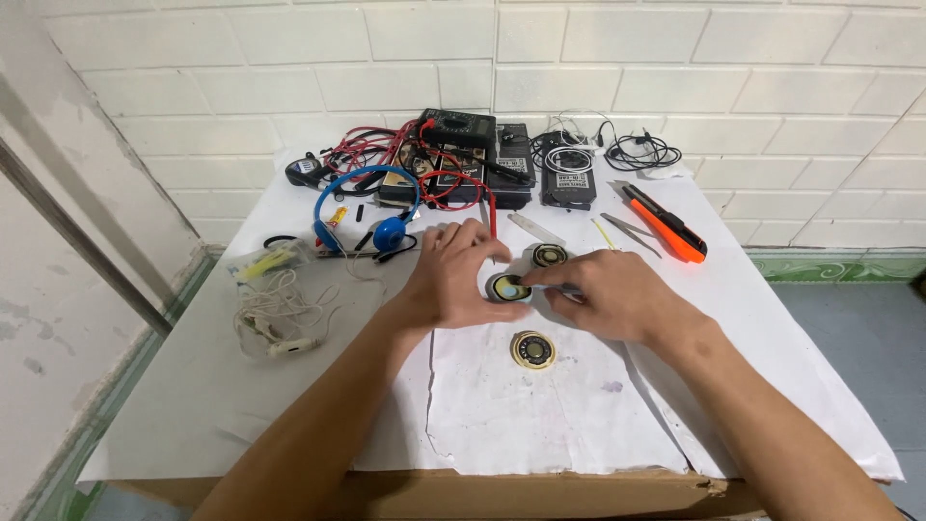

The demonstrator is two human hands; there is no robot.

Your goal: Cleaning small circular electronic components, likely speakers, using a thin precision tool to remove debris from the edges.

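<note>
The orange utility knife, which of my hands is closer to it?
Right. The right hand lies below-left of the orange utility knife; the left hand is farther left, at a small round speaker.

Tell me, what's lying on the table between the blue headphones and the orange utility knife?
In the head view, between the blue headphones and the orange utility knife lie a flat silver metal strip, a small round speaker disc and thin metal tweezers.

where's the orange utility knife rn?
In the head view, the orange utility knife lies on the right side of the white table, beyond the right hand, beside the metal tweezers and in front of the coiled black cable.
</note>
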